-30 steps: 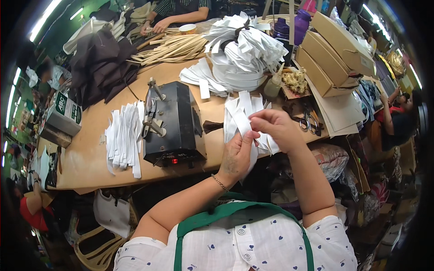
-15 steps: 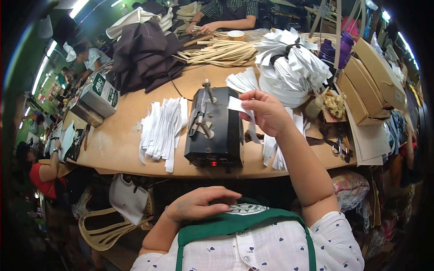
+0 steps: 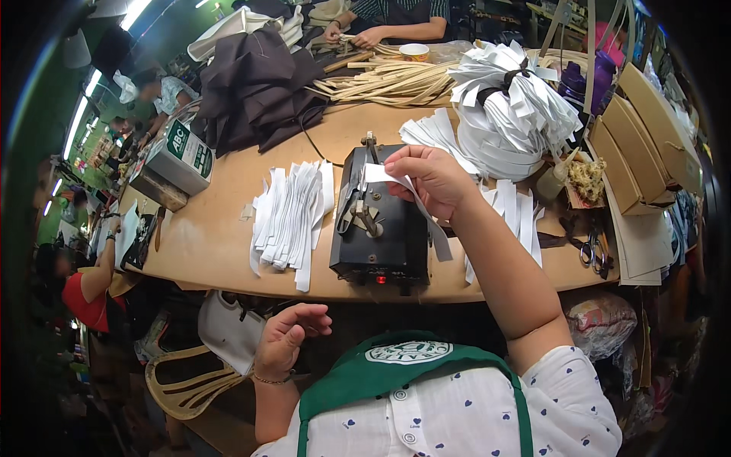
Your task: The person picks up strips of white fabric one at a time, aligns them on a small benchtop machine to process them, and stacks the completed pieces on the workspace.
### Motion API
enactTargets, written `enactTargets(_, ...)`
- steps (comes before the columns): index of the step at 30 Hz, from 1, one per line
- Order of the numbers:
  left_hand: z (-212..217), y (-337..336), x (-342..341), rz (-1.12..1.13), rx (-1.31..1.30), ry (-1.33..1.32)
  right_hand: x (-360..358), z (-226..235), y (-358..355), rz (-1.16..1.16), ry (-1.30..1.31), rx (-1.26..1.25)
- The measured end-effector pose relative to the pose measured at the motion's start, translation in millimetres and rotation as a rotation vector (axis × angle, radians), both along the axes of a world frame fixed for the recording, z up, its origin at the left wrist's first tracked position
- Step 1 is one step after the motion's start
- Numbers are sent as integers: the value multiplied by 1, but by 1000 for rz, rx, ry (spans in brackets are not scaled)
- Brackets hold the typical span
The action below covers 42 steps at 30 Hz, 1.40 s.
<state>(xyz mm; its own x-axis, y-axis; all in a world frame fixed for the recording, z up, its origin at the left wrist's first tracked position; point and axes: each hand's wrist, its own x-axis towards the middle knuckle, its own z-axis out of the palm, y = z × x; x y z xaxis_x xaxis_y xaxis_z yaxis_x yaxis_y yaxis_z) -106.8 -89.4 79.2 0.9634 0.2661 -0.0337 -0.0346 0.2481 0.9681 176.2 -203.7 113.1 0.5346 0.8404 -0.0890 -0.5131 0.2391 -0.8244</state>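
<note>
My right hand pinches a white fabric strip between thumb and fingers. The strip's short end lies over the top of a black box-shaped machine, near its metal arm, and its tail hangs down past the machine's right side. Below the table edge, in front of my body, my left hand is raised with its fingers loosely apart and nothing in it. A pile of white strips lies left of the machine. More strips lie on the right, partly behind my forearm.
A big tied bundle of white strips stands at the back right, near cardboard boxes and scissors. Dark folded cloth and a metal can occupy the left. Across the table another person's hands work beside pale cane-like strands.
My right hand has brought the strip leftward over the machine's top. My left hand has drawn back to the left and turned upward. The whole view has shifted slightly.
</note>
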Motion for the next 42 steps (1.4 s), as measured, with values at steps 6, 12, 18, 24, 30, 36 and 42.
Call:
enactTargets(6, -3, 4, 1, 4, 15, -10, -6, 0, 4, -41, -34, 16)
enactTargets(12, -23, 20, 27, 232, -62, -64, -16, 6, -14, -178, -128, 31)
enactTargets(18, -57, 81, 77, 571, 495, 144, -38, 9, -92, -616, -361, -43)
enactTargets(24, -81, 122, 151, 437, 1097, 52, 6, -35, -149, -882, -373, -141)
enactTargets(30, -80, 117, 189, 285, 1409, 533, 34, -72, -157, -1134, -747, -579)
enactTargets(36, -102, 130, 205, 378, 1309, 542, 5, -62, -160, -1076, -710, -559)
enactTargets(42, -84, 186, 182, 664, 838, -102, -15, -46, -154, -929, -661, -439)
